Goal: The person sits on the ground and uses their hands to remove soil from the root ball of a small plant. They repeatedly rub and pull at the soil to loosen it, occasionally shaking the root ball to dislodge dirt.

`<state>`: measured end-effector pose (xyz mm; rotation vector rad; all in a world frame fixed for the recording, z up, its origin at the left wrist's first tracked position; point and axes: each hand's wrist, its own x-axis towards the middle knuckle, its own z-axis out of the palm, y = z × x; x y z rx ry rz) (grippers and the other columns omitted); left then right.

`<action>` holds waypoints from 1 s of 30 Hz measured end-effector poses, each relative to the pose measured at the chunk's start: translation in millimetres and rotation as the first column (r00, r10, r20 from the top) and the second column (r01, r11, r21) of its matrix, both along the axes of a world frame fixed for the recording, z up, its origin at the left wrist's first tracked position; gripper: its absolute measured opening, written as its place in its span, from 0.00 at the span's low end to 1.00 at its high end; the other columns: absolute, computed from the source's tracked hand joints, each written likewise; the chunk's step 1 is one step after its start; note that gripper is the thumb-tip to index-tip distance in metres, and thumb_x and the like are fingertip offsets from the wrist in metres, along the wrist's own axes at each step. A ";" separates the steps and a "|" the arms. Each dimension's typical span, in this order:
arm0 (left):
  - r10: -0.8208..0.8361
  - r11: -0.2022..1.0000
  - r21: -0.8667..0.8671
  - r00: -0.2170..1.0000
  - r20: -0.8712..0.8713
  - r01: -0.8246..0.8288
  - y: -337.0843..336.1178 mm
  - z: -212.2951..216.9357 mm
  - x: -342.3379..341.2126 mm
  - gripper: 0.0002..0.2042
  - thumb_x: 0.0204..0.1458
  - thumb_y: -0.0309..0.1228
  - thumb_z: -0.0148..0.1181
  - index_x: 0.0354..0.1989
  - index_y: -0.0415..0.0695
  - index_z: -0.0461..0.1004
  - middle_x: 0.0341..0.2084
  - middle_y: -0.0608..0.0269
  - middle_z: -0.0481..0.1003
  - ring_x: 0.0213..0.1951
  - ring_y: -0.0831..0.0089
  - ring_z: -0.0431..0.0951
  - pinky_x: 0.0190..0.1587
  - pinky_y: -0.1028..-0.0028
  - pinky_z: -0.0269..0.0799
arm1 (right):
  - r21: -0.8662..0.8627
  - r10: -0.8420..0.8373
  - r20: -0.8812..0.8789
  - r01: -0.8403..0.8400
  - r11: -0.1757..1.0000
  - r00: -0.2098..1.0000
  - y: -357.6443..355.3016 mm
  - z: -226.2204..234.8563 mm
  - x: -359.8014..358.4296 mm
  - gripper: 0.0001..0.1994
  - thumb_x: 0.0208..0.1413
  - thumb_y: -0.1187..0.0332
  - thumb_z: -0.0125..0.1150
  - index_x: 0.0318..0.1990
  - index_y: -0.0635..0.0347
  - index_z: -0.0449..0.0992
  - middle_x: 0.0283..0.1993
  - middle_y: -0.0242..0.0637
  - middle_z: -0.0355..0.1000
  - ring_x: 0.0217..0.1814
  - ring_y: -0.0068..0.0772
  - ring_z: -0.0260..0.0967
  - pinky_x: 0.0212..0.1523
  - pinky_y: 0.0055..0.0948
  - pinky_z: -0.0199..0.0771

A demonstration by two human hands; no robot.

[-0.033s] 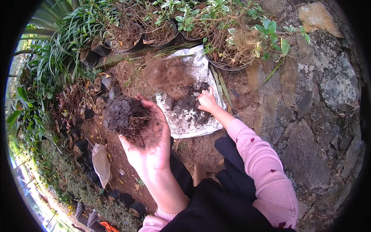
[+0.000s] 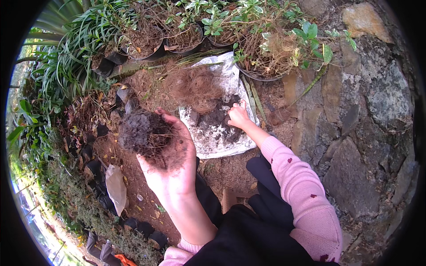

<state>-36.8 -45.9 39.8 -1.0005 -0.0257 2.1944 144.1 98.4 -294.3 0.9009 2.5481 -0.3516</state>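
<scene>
My left hand is raised palm up, cupped under a ball of dark soil bedded in brown fibre. The fibre spreads over the palm, and loose strands hang about the fingers, which are mostly hidden behind it. Lower and to the right, my right hand is over a white sheet on the ground, at the edge of a heap of dark soil. Its fingers are apart, and I see nothing held in them. A tangled heap of brown fibre lies on the sheet's far left part.
Black pots of leafy plants line the far side, one large pot touching the sheet's far corner. Uneven stone paving rises on the right. Small black plant bags and a pale bag lie at left.
</scene>
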 end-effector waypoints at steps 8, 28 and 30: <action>0.007 1.000 -0.018 0.995 -0.097 -0.009 1.0 -3.0 -3.4 0.23 0.59 0.39 0.36 0.53 0.31 0.62 0.48 0.43 0.68 0.51 0.54 0.69 0.52 0.59 0.69 | -0.110 -0.206 0.178 0.228 0.967 0.962 13.2 8.0 2.9 0.22 0.36 0.50 0.70 0.39 0.51 0.79 0.40 0.35 0.76 0.55 0.40 0.66 0.62 0.65 0.39; -0.031 0.999 -0.011 0.996 -0.082 0.030 8.0 -7.1 3.3 0.24 0.59 0.40 0.36 0.53 0.30 0.62 0.47 0.42 0.68 0.51 0.55 0.69 0.52 0.59 0.69 | -0.127 0.134 0.022 -0.130 0.983 0.991 16.3 1.0 23.5 0.15 0.35 0.58 0.71 0.34 0.47 0.81 0.36 0.28 0.75 0.54 0.32 0.64 0.59 0.61 0.40; -0.022 1.000 -0.008 0.998 -0.056 0.022 8.5 -6.3 3.9 0.24 0.59 0.39 0.37 0.54 0.30 0.62 0.47 0.42 0.68 0.51 0.55 0.69 0.52 0.59 0.69 | -0.133 0.097 -0.004 -0.097 0.986 0.995 16.4 -4.2 27.2 0.13 0.36 0.58 0.70 0.32 0.47 0.81 0.35 0.29 0.76 0.53 0.33 0.65 0.58 0.60 0.41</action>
